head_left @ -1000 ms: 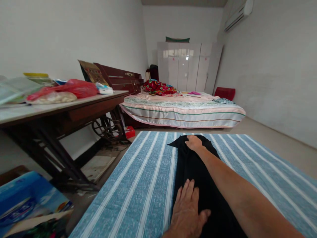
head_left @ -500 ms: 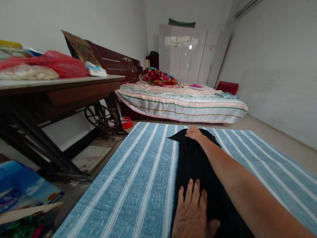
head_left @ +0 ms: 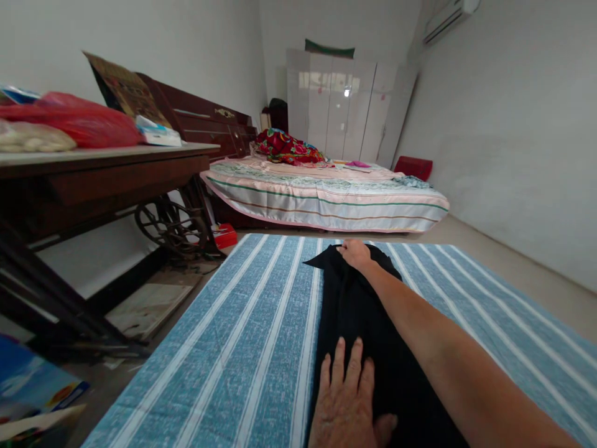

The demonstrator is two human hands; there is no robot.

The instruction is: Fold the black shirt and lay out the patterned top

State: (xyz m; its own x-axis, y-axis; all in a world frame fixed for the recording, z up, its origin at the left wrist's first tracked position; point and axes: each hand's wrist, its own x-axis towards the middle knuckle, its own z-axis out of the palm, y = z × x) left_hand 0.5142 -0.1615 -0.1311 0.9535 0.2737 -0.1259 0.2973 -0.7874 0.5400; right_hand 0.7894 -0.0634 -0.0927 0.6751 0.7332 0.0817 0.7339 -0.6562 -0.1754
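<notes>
A long piece of black cloth (head_left: 347, 305) lies lengthwise over the blue-and-white striped cover (head_left: 252, 330). At its far end a pointed corner sticks out to the left. My left hand (head_left: 347, 392) rests palm down on the near part of the cloth, its fingers stretched and spread. Farther off, my right hand (head_left: 355, 253) has its fingers closed on the far end of the same cloth, with the forearm reaching across from the lower right. Parts of the cloth are hidden under both hands and the forearm.
To the left stands a treadle sewing-machine table (head_left: 107, 177) with a red plastic bag (head_left: 88, 121) on it. Beyond the striped cover is a bed (head_left: 326, 199), and behind that a pale wardrobe (head_left: 342, 109). A blue box (head_left: 32, 376) lies at lower left.
The camera view has turned slightly to the right, so everything sits farther left in the picture. Both hands keep about the same places on the black cloth.
</notes>
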